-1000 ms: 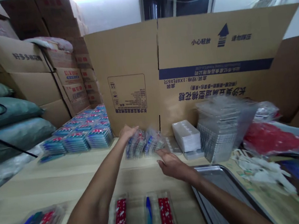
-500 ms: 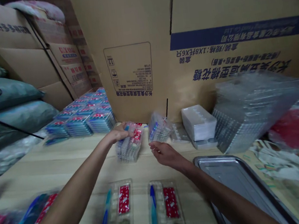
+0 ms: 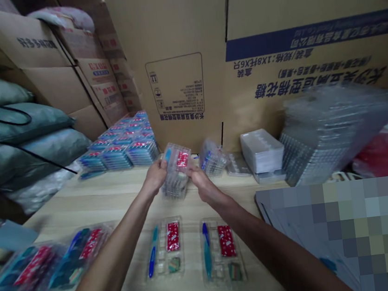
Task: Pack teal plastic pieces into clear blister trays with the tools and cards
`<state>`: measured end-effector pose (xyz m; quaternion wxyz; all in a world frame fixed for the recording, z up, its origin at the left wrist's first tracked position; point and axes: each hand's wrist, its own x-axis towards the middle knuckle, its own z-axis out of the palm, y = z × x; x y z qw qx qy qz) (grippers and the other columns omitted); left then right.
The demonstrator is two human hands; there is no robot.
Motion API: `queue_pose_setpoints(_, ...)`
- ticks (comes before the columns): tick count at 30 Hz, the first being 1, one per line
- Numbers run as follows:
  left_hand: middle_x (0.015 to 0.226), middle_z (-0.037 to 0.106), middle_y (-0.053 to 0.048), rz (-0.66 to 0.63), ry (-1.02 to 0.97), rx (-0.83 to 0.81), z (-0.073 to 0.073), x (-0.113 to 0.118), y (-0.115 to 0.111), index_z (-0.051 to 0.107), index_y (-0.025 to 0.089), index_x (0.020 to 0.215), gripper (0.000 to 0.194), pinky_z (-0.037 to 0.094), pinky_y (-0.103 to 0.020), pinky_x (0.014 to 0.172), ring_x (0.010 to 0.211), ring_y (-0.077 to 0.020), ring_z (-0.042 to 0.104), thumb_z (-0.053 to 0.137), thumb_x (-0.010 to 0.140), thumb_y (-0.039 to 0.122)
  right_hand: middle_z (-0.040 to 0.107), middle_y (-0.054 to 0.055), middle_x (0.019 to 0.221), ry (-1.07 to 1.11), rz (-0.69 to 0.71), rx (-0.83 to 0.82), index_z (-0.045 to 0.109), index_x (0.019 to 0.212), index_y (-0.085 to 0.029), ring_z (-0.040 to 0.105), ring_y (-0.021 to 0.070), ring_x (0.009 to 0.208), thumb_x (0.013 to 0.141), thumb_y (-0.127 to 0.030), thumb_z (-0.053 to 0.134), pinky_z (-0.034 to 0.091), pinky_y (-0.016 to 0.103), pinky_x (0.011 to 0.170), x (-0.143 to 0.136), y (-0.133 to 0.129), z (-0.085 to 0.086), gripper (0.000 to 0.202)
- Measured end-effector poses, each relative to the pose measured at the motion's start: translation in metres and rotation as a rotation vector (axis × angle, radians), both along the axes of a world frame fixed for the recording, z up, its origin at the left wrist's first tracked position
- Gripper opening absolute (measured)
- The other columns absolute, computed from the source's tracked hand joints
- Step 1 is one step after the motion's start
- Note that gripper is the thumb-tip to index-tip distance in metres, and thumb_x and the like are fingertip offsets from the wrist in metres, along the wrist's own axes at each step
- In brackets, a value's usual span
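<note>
A small stack of clear plastic trays [image 3: 176,181], its top one bearing a red packet and something blue, is tilted up above the table. My left hand [image 3: 156,175] grips its left edge, and my right hand [image 3: 200,182] has its fingers closed at the right edge. Two filled clear trays lie below on the table, a left one [image 3: 161,265] and a right one [image 3: 220,273]. Each holds a blue pen, a red patterned packet and a small greenish piece. Just beyond my right hand leans another bundle of clear trays [image 3: 212,158].
Stacked filled trays [image 3: 116,156] stand at the back left; more filled trays [image 3: 24,286] lie front left. White trays [image 3: 263,151] and a tall clear stack [image 3: 314,136] stand right, before a big carton [image 3: 174,35]. Pixelation covers the lower right.
My right hand has moved left from beside the other bundle to the stack's right edge. The stack is now raised and tilted between both hands. The view has shifted slightly left.
</note>
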<state>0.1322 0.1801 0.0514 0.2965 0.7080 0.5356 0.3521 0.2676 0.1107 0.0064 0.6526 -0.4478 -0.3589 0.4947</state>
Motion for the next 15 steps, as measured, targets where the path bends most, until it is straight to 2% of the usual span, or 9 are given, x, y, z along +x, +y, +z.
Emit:
queue_pose_setpoints(4, 0.107, 0.071, -0.014, 0.083, -0.056, 0.059, 0.014, 0.002, -0.003, 0.063, 0.010, 0.112, 0.042, 0.046, -0.037, 0.089, 0.101, -0.0272, 0.063, 0.047, 0.087, 0.040, 0.068, -0.001, 0.082, 0.054, -0.042, -0.059, 0.063, 0.094, -0.021, 0.061, 0.0177, 0.080, 0.066, -0.033, 0.065, 0.046, 0.027, 0.071, -0.005, 0.003, 0.013, 0.030)
queue_pose_setpoints(6, 0.110, 0.070, -0.016, 0.116, -0.106, 0.046, 0.020, 0.003, -0.009, 0.062, 0.008, 0.114, 0.042, 0.047, -0.038, 0.091, 0.103, -0.0277, 0.063, 0.047, 0.088, 0.038, 0.069, 0.000, 0.088, 0.062, -0.048, -0.059, 0.061, 0.101, -0.021, 0.062, 0.0180, 0.082, 0.066, -0.031, 0.063, 0.046, 0.027, 0.070, -0.004, 0.001, 0.022, 0.037)
queue_pose_setpoints(9, 0.108, 0.070, -0.015, 0.037, -0.151, 0.042, 0.019, 0.008, -0.032, 0.063, 0.010, 0.112, 0.042, 0.047, -0.039, 0.091, 0.102, -0.0283, 0.063, 0.046, 0.090, 0.041, 0.069, 0.002, 0.098, -0.071, -0.105, -0.044, 0.061, 0.106, -0.023, 0.062, 0.0199, 0.089, 0.066, -0.028, 0.061, 0.047, 0.030, 0.074, 0.010, -0.020, 0.031, 0.040)
queue_pose_setpoints(12, 0.114, 0.069, -0.011, -0.102, -0.182, 0.045, 0.000, 0.020, -0.067, 0.061, 0.015, 0.119, 0.042, 0.047, -0.039, 0.094, 0.104, -0.0273, 0.063, 0.047, 0.090, 0.042, 0.069, 0.002, 0.105, -0.366, -0.169, 0.013, 0.063, 0.109, -0.024, 0.061, 0.0208, 0.094, 0.069, -0.026, 0.059, 0.048, 0.032, 0.081, 0.039, -0.059, 0.029, 0.040)
queue_pose_setpoints(15, 0.116, 0.068, -0.010, -0.220, -0.188, -0.015, -0.033, 0.040, -0.096, 0.061, 0.017, 0.118, 0.038, 0.046, -0.038, 0.098, 0.107, -0.0263, 0.062, 0.050, 0.089, 0.039, 0.069, 0.003, 0.104, -0.586, -0.183, -0.068, 0.065, 0.108, -0.023, 0.061, 0.0214, 0.094, 0.073, -0.023, 0.055, 0.047, 0.034, 0.084, 0.064, -0.098, 0.015, 0.037)
